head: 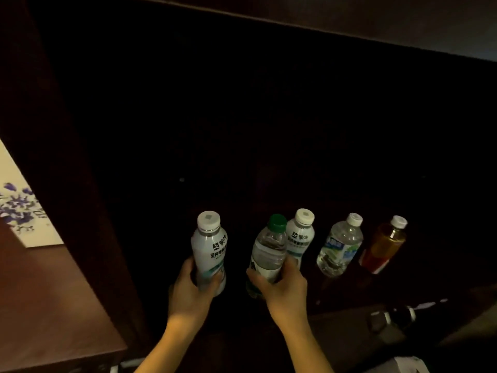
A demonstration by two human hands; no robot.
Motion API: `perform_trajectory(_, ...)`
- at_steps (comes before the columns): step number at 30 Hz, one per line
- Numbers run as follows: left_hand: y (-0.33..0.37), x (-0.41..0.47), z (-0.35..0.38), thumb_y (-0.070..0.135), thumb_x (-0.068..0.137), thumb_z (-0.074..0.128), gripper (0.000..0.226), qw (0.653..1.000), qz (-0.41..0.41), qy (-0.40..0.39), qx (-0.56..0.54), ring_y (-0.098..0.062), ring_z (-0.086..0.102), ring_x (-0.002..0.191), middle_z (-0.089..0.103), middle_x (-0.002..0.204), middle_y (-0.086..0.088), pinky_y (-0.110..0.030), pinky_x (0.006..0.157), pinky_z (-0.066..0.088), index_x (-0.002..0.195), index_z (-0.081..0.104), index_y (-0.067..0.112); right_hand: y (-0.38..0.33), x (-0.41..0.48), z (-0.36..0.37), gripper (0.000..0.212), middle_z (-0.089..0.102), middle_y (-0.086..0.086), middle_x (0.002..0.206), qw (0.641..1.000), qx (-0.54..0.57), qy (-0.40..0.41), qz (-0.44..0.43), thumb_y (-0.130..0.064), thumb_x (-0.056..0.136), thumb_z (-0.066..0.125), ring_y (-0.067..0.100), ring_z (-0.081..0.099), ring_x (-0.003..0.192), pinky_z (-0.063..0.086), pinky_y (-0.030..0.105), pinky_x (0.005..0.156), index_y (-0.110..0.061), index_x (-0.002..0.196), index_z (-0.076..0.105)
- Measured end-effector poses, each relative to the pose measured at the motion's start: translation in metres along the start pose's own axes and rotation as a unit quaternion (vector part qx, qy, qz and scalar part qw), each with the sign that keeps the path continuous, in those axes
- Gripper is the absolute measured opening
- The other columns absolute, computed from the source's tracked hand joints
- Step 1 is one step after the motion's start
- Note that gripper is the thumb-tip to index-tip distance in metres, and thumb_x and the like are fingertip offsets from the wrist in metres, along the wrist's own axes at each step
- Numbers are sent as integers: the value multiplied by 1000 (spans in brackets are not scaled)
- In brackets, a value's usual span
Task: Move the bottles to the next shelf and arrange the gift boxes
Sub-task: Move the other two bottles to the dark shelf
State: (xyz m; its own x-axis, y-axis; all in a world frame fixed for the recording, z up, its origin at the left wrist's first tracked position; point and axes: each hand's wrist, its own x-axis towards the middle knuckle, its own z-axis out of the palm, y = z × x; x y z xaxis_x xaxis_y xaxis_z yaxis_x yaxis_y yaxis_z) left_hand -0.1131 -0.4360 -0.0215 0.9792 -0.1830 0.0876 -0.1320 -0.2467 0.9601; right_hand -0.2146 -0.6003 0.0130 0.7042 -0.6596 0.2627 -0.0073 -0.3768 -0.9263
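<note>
Several bottles stand in a row inside a dark shelf compartment. My left hand (192, 288) grips the base of a white milk bottle (209, 246) with a white cap, at the left end of the row. My right hand (282, 285) holds a clear water bottle with a green cap (269, 251). Behind it stands a second white bottle (300, 238). To the right are a clear water bottle with a blue-green label (340, 244) and an amber tea bottle (383, 244). A white gift box with blue flowers (24, 211) rests in the compartment to the left.
A dark wooden divider (80, 211) separates the left compartment from the bottle compartment. The reddish-brown shelf board (45, 305) of the left compartment lies below the gift box. Some dim objects (392, 317) lie at the lower right. The compartment's back is very dark.
</note>
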Motion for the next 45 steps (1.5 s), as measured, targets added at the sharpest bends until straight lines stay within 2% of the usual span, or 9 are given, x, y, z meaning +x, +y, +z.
perform_trajectory(6, 0, 7, -3, 25, 82, 81, 59, 999, 11, 39, 5, 21, 54, 91, 57, 108, 30, -7, 77, 46, 135, 55, 26, 22, 28, 19, 65, 73, -18, 107, 998, 11, -58, 12, -30, 70, 92, -9, 67, 100, 55, 12, 80, -24, 128, 61)
perform_trajectory(12, -8, 13, -4, 24, 84, 80, 56, 998, 17, 56, 9, 11, 56, 102, 61, 116, 20, -13, 84, 48, 134, 55, 24, 34, 43, 32, 62, 73, -23, 105, 996, 29, -84, 12, -28, 73, 90, -6, 69, 97, 58, 16, 78, -22, 127, 60)
perform_trajectory(14, -10, 14, -3, 23, 84, 80, 55, 998, 17, 59, 13, 18, 57, 100, 60, 115, 24, -4, 79, 46, 132, 54, 27, 35, 47, 34, 60, 70, -30, 107, 996, 30, -88, 8, -30, 73, 90, -8, 69, 97, 57, 14, 77, -29, 124, 59)
perform_trajectory(18, -13, 17, 0, 21, 83, 81, 57, 998, 19, 65, 14, 31, 50, 98, 55, 113, 31, 3, 75, 43, 132, 53, 26, 38, 51, 36, 66, 71, -23, 102, 996, 24, -92, -4, -36, 71, 90, -10, 67, 98, 56, 12, 77, -28, 128, 58)
perform_trajectory(24, -17, 22, 0, 21, 82, 82, 65, 999, 11, 48, 19, 25, 50, 99, 56, 119, 24, 3, 78, 42, 138, 50, 23, 43, 52, 35, 65, 70, -21, 110, 994, 27, -103, -14, -38, 72, 89, -7, 67, 102, 55, 14, 80, -36, 126, 54)
perform_trajectory(29, -20, 22, 0, 22, 82, 81, 65, 998, 10, 47, 35, 31, 48, 98, 49, 117, 35, 4, 75, 41, 139, 49, 23, 45, 52, 35, 67, 71, -20, 111, 994, 29, -107, -13, -36, 72, 90, -6, 67, 103, 55, 14, 83, -32, 128, 54)
perform_trajectory(33, -18, 22, -2, 27, 82, 81, 62, 998, 10, 48, 44, 11, 51, 106, 51, 115, 30, 0, 76, 41, 135, 49, 28, 41, 50, 36, 64, 65, -36, 112, 994, 31, -102, -14, -31, 73, 90, -10, 65, 102, 52, 7, 79, -40, 123, 52)
perform_trajectory(38, -19, 24, -5, 32, 80, 82, 63, 999, 4, 33, 37, -4, 55, 116, 53, 116, 28, -3, 78, 44, 133, 48, 30, 39, 48, 35, 66, 65, -36, 113, 993, 37, -109, -9, -35, 73, 89, -10, 65, 104, 52, 8, 80, -37, 127, 51)
perform_trajectory(45, -3, 10, -11, 38, 80, 81, 91, 998, 27, 26, 51, -2, 38, 133, 42, 148, 13, -13, 98, 34, 154, 30, 25, 28, 38, 25, 99, 59, -23, 137, 992, 36, -121, -7, -49, 70, 87, -9, 55, 124, 49, 17, 100, -30, 152, 36)
